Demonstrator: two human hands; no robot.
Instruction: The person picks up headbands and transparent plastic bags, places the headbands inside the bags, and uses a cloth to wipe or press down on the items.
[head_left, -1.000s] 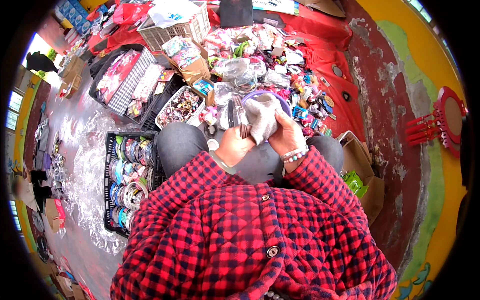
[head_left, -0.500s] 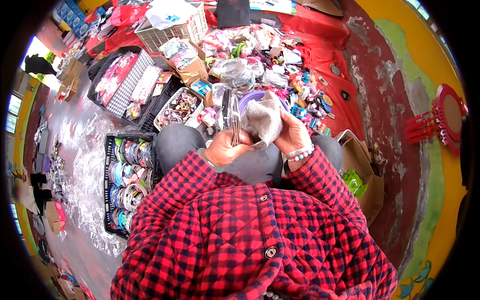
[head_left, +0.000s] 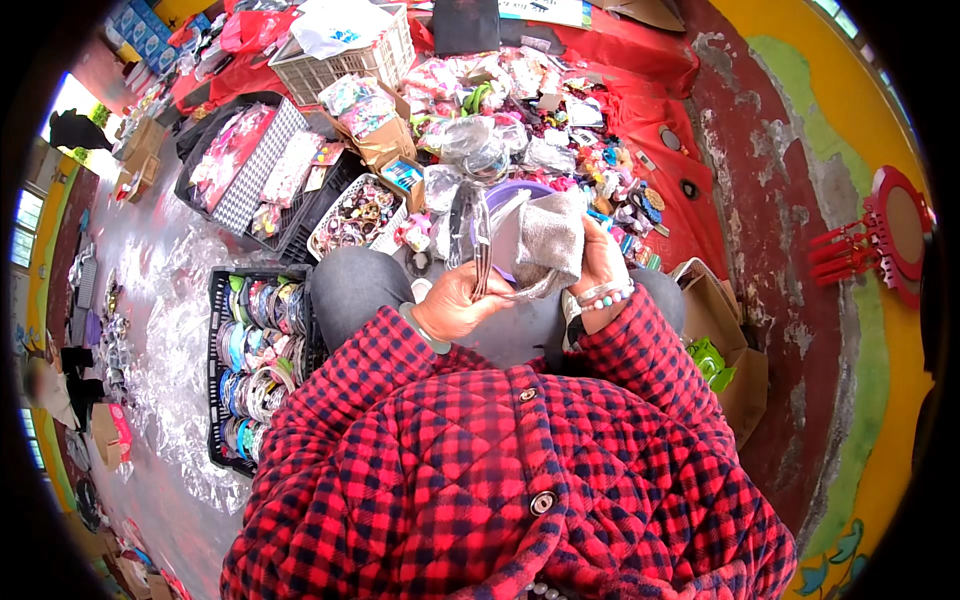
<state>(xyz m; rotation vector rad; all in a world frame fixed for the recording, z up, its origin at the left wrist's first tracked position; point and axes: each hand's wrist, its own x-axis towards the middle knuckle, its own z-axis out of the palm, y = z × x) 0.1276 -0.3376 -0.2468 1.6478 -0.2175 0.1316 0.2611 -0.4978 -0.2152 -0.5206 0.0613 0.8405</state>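
Observation:
In front of my knees, my left hand [head_left: 457, 300] is closed round a bunch of thin hoops [head_left: 468, 225] that look like headbands, dark and shiny as if in clear plastic. My right hand [head_left: 602, 262] grips a rough grey cloth [head_left: 552, 240], folded and draped toward the left hand's fingertips. The cloth touches or nearly touches the lower ends of the hoops; exact contact is hard to make out. A purple basin [head_left: 520, 190] shows behind the cloth, mostly covered by it. The right hand's fingertips are partly hidden behind the cloth.
A black crate [head_left: 215, 370] of wrapped headbands stands at my left. Ahead are a white basket [head_left: 398, 235] of small hair accessories, an open cardboard box [head_left: 385, 140] and a heap of packaged goods [head_left: 480, 140] on red cloth. Another carton [head_left: 745, 385] with a green packet lies right.
The grey cloth has opened out and shifted right and lower with my right hand. My left hand stays about where it was, still holding the hoops.

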